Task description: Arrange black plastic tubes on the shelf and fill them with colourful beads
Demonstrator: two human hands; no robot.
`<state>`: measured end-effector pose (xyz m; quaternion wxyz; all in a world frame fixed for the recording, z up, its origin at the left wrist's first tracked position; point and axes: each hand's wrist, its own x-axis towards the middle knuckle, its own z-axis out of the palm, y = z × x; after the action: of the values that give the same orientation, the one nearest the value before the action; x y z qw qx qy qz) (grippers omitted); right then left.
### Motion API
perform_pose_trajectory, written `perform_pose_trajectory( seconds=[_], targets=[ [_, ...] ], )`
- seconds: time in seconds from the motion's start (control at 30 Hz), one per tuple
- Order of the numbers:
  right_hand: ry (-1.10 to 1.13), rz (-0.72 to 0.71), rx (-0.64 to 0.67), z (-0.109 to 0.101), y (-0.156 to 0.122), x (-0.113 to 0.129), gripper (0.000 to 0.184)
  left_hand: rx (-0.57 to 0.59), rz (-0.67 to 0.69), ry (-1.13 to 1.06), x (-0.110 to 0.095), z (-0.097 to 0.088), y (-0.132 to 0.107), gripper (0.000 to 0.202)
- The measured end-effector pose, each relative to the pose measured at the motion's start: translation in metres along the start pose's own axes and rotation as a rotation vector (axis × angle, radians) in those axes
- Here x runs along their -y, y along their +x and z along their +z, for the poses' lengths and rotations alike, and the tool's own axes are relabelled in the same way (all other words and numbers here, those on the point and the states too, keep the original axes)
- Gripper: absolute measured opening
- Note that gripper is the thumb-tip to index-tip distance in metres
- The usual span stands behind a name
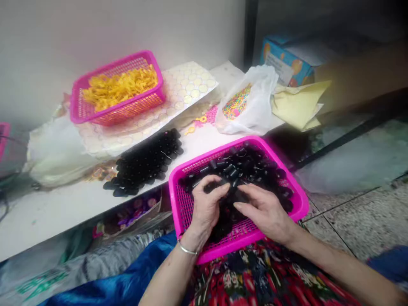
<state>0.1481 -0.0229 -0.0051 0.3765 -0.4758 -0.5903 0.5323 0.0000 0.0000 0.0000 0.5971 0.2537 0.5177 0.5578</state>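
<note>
A pink plastic basket (174,204) rests against my lap at the bench edge, filled with small black cylindrical pieces (255,165). Over it, my left hand (207,204) curls its thumb and fingers round a small black piece, partly hidden by the fingers. My right hand (266,208) faces it, thumb and fingers closing on another dark piece at the fingertips; the exact shape is blurred. On the white bench to the left, many similar black pieces stand packed in tight rows (145,161).
A second pink basket (117,108) holds yellow plastic pieces, on a sheet with round prints (191,87). Behind my basket lie a white bag (255,106) of coloured beads, yellow paper (296,104) and a blue box (283,63). Loose yellow pieces (190,129) lie on the bench (79,204).
</note>
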Motion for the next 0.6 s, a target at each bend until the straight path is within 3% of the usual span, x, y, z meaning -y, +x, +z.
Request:
perform_pose_trajectory(
  seconds=[0.13, 0.23, 0.37, 0.43, 0.5, 0.6],
  targets=[
    [-0.087, -0.096, -0.047, 0.002, -0.001, 0.003, 0.021, -0.002, -0.022, -0.019, -0.004, 0.002, 0.001, 0.036],
    [-0.155, -0.217, -0.097, 0.003, -0.002, 0.005, 0.026, 0.003, -0.166, -0.065, -0.004, 0.001, 0.002, 0.027],
    [-0.096, -0.169, -0.122, 0.005, -0.001, 0.002, 0.021, -0.002, -0.250, -0.070, -0.001, 0.000, 0.001, 0.023],
    [-0.014, -0.116, -0.129, 0.006, -0.001, -0.002, 0.022, 0.028, -0.181, -0.005, 0.001, -0.001, -0.002, 0.019],
    [0.048, -0.092, -0.138, 0.007, 0.000, -0.006, 0.026, 0.101, -0.028, 0.135, 0.001, -0.003, -0.006, 0.016],
    [0.022, -0.167, -0.100, 0.007, 0.001, -0.006, 0.038, 0.254, 0.189, 0.359, 0.002, -0.006, -0.012, 0.021]
  ],
)
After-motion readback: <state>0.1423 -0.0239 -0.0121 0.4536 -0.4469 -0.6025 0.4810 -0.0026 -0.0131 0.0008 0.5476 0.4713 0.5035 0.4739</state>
